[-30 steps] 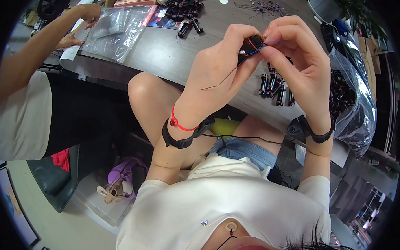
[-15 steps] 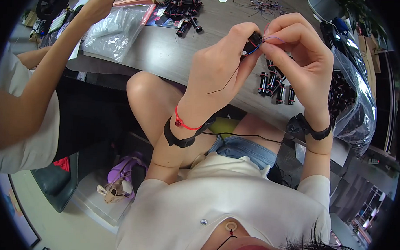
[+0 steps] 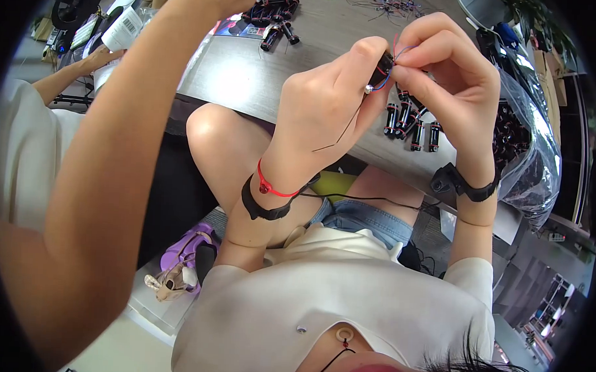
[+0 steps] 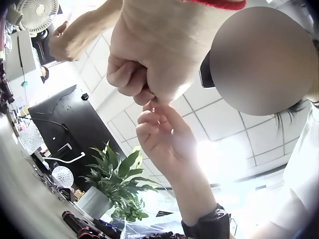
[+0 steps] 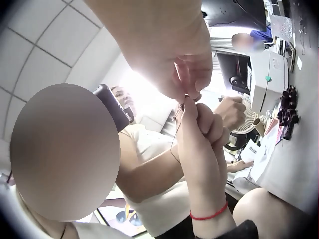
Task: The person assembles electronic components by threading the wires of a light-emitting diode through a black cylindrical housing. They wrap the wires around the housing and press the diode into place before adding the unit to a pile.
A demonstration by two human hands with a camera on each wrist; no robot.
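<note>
In the head view my left hand [image 3: 324,98], with a red cord at its wrist, grips a small black part [image 3: 381,69] with red and blue wires. A white connector [image 3: 368,89] shows at its lower side, and a thin dark lead [image 3: 348,130] trails over the hand's back. Thumb and index finger of my right hand [image 3: 456,83] pinch thin wire ends [image 3: 403,53] beside the part. Both hands are raised above the table, fingertips together. In the left wrist view the left hand [image 4: 154,50] hides the part from sight.
Several black cylinders with red bands [image 3: 405,124] lie under my right hand. More are heaped [image 3: 271,11] at the back, near loose wires [image 3: 393,4]. A clear bag [image 3: 534,188] of black parts stands at right. Another person's arm [image 3: 126,134] reaches across at left.
My hands stay together, the right shifting slightly up and away. The other person's arm has swung inward over the table, covering the plastic bag there.
</note>
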